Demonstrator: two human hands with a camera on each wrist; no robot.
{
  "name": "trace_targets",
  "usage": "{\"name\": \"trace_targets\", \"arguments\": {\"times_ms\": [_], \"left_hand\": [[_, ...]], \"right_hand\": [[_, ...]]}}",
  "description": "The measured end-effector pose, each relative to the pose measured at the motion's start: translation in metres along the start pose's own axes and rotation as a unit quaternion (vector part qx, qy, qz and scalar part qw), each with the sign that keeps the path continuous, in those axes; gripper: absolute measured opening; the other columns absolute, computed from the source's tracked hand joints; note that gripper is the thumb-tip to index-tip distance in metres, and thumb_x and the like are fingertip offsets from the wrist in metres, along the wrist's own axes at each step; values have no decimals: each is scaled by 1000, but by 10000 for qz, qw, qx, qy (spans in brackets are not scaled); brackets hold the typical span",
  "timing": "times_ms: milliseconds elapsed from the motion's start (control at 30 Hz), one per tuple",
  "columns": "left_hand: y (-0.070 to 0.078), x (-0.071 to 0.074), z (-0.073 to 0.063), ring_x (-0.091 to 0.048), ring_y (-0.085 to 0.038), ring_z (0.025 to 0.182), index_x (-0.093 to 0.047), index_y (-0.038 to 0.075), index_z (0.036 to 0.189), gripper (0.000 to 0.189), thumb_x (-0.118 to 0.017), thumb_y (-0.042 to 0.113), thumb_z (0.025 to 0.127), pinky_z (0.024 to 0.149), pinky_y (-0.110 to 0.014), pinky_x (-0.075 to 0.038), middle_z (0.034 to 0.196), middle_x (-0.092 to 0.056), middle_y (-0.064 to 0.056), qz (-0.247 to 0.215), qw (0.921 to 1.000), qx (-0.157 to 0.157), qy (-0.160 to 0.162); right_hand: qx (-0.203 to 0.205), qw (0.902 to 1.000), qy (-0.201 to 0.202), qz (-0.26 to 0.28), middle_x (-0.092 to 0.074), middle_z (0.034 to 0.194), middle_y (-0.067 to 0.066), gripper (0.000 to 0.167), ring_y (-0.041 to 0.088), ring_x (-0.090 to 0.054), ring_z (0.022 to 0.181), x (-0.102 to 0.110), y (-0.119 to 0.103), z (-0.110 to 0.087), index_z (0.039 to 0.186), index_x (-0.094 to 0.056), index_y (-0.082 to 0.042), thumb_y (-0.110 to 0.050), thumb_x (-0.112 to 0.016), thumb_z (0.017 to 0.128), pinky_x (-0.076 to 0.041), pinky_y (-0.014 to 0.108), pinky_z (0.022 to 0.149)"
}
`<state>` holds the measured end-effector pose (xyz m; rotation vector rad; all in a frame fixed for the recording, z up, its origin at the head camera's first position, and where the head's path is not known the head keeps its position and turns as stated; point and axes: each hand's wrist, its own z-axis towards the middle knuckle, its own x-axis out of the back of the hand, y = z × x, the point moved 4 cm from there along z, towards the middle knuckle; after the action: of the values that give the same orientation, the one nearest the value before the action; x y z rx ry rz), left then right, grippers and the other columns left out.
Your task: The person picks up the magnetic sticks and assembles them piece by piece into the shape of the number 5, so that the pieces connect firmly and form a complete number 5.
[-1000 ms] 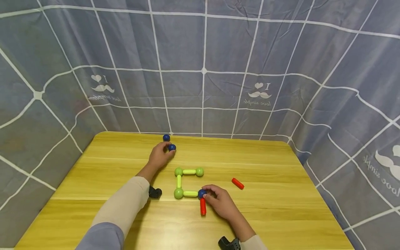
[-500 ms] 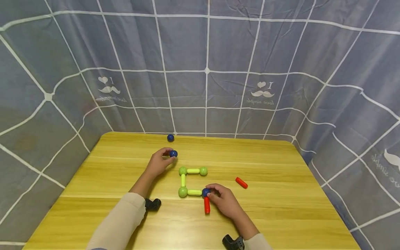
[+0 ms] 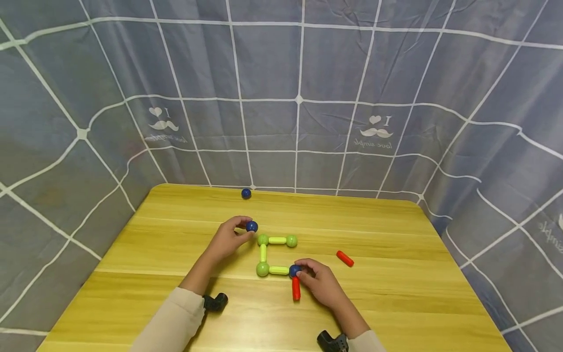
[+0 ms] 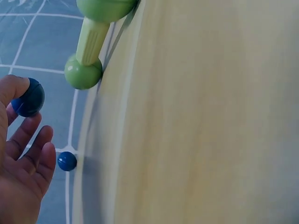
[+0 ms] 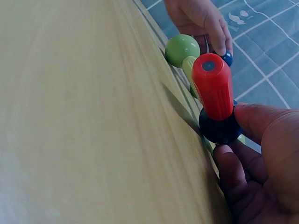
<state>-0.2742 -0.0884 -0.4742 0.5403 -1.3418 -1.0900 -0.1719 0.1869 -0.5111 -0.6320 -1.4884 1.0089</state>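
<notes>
My left hand [image 3: 227,240] pinches a blue ball [image 3: 252,226] between thumb and fingers, just behind and left of a C-shaped frame of green balls and light green rods [image 3: 263,253]. In the left wrist view the same blue ball [image 4: 29,98] sits between thumb and fingertips. My right hand [image 3: 320,281] holds another blue ball [image 3: 294,271] at the frame's front right end, thumb and fingers on it. A red rod [image 3: 296,289] is joined to that ball and points toward the table's front; the right wrist view shows the rod's end face [image 5: 208,66].
A loose red rod [image 3: 345,258] lies on the wooden table [image 3: 374,303] to the right of the frame. One more blue ball [image 3: 246,193] rests near the back edge. A grey gridded curtain [image 3: 272,122] hangs behind and along the sides.
My left hand has brought its blue ball from beside the back ball toward me, close to the frame's rear corner. The right hand keeps its hold on the other ball.
</notes>
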Motion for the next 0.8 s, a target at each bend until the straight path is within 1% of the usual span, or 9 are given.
{"name": "trace_targets", "arguments": {"times_ms": [100,300,467,633,800], "left_hand": [[5,0,-8,-60,-26,108,-63,5,126,39,-74,16,91,87,-43,-53,116,-65,-8,40,9999,-94,0],[9,-3,-22,-60,-22,103,-65,7,123,36,-76,16,89,83,-37,-54,112,-65,-3,86,9998,-195,45],[17,-6,-34,-61,-20,101,-67,9,120,35,-77,13,87,80,-35,-54,109,-66,0,19,9996,-251,83],[24,-11,-45,-60,-17,101,-68,11,119,34,-77,13,87,79,-33,-53,107,-65,3,28,9997,-234,-15],[30,-15,-55,-59,-15,101,-68,13,120,34,-77,15,87,81,-36,-52,107,-64,5,126,9994,-311,-129]], "right_hand": [[-29,10000,12,-13,-62,93,-2,24,17,-55,84,0,-1,0,120,-67,-13,-20,-65,98,-46,27,73],[-23,10000,61,-24,-62,93,-3,24,17,-55,84,0,-2,0,120,-68,-13,-19,-65,98,-46,27,73],[-18,10000,58,5,-62,93,-3,23,17,-56,85,0,0,0,120,-68,-13,-19,-64,97,-47,27,74],[-5,10000,49,0,-62,93,-3,23,17,-55,84,1,-2,0,120,-68,-13,-19,-64,98,-47,27,74],[-1,10000,31,22,-62,92,-3,23,17,-55,83,2,-4,-1,120,-68,-13,-19,-64,98,-46,27,73]]}}
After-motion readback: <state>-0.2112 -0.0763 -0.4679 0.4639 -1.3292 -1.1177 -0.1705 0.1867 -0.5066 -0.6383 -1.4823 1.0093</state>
